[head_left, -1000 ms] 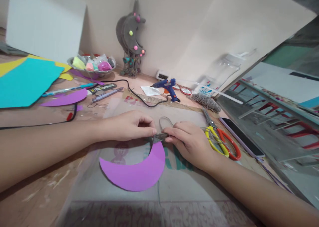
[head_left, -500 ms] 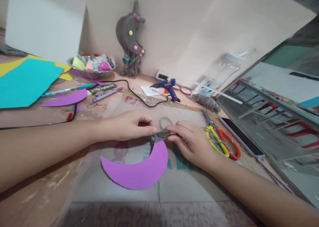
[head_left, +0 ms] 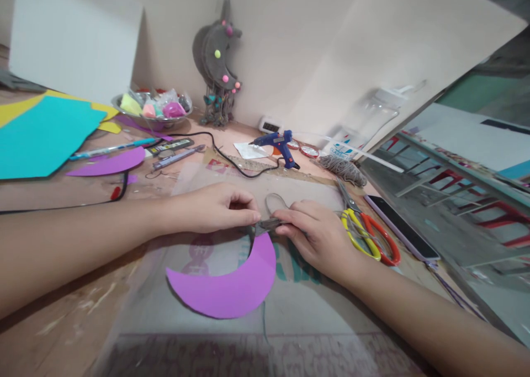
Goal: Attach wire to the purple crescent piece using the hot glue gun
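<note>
Purple crescent [head_left: 232, 288] lies in front of me on the plastic-covered work surface [head_left: 174, 322], its upper R tip between my hands, w/ grey yarn [head_left: 269, 226] wrapped round that tip. My L hand [head_left: 219, 208] has thumb + index pinched together right at the wrapped end; can't tell exactly what's between them. My R hand [head_left: 312, 228] grips the grey yarn btwn thumb & fingers, just R of the tip. A loop of yarn [head_left: 275, 202] sits just beyond my R fingertips.

Further out: scissors [head_left: 368, 233] w/ yellow + orange handles just R of my R hand, phone [head_left: 401, 228] beyond them. Blue glue gun [head_left: 279, 144] is past my hands, grey yarn bundle [head_left: 343, 170] to its R. On the L, another purple piece [head_left: 110, 163], blue sheet [head_left: 45, 137], and a bowl [head_left: 155, 122] of bagged coloured stuff. At the back, a grey moon decoration [head_left: 217, 57] w/ coloured balls, by the wall.
</note>
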Available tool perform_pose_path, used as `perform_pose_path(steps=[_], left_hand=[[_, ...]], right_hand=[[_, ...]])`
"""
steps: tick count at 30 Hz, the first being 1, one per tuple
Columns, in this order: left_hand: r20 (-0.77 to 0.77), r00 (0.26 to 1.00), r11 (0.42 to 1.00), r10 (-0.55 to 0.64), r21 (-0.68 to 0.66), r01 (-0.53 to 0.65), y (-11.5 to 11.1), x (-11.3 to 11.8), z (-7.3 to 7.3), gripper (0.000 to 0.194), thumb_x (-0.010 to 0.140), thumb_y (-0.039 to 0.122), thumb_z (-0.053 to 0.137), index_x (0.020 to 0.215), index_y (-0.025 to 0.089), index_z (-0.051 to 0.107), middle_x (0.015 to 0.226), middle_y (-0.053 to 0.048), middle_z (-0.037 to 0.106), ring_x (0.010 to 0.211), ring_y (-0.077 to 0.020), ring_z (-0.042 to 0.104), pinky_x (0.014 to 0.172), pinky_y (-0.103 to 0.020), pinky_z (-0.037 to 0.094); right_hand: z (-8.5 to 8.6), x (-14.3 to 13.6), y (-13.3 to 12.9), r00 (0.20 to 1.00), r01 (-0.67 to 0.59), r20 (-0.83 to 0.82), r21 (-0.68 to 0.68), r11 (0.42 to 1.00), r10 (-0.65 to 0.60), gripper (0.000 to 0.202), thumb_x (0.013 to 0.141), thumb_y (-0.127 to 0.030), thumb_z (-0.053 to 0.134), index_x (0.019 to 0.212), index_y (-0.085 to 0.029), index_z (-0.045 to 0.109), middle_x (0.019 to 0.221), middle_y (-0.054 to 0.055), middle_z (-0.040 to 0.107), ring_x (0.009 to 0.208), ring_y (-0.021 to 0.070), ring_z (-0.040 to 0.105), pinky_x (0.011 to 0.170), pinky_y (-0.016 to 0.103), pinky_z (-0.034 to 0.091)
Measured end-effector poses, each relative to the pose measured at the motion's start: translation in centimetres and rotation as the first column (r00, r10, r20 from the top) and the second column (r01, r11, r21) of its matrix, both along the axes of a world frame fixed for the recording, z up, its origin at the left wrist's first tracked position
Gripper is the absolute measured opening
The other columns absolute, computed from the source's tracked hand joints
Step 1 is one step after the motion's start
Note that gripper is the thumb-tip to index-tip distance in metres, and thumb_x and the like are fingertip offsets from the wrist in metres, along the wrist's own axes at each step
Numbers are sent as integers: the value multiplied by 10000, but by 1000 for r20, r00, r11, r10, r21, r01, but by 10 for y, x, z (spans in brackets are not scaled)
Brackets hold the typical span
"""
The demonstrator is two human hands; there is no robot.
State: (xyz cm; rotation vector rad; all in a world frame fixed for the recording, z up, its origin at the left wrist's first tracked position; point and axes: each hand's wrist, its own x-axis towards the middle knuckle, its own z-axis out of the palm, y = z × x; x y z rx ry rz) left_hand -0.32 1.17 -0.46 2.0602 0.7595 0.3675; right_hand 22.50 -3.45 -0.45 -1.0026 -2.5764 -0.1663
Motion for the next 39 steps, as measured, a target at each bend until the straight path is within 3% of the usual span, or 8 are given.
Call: perform_pose_path(steps=[8, 15, 27, 39], left_hand=[[-1, 1000, 1000, -6, 31, 6, -1, 0, 1, 245, 836, 348, 469, 741, 149, 576, 632, 40, 496, 594, -89, 457, 548, -186, 356], [13, 1000, 1000, -5, 7, 5, -2, 0, 2, 233, 840, 329, 465, 754, 147, 583, 628, 37, 502, 586, -86, 463, 533, -178, 354], [1, 1000, 1000, -2, -1, 2, -2, 1, 2, 264, 841, 366, 458, 737, 148, 565, 619, 37, 483, 575, -91, 447, 522, -185, 343], [24, 999, 999, -38, 32, 37, -1, 0, 0, 282, 850, 380, 454, 729, 145, 553, 623, 38, 471, 583, -87, 441, 541, -186, 349]], right_hand=[[0, -1, 1, 1000, -26, 14, 61, 998, 25, 259, 927, -303, 447, 922, -132, 641, 656, 34, 562, 633, 151, 485, 594, 266, 347], [0, 1, -1, 999, 7, -33, -45, 999, -9, 289, 938, -333, 405, 1003, -138, 609, 729, 50, 572, 667, 154, 503, 604, 264, 369], [0, 1, 0, 1000, -10, 4, 21, 1000, 9, 272, 927, -330, 437, 995, -145, 625, 712, 44, 577, 667, 157, 497, 614, 275, 362], [1, -2, 1, 1000, -31, 5, 5, 1000, 31, 231, 926, -305, 455, 964, -157, 629, 691, 32, 569, 645, 146, 480, 601, 266, 350]])
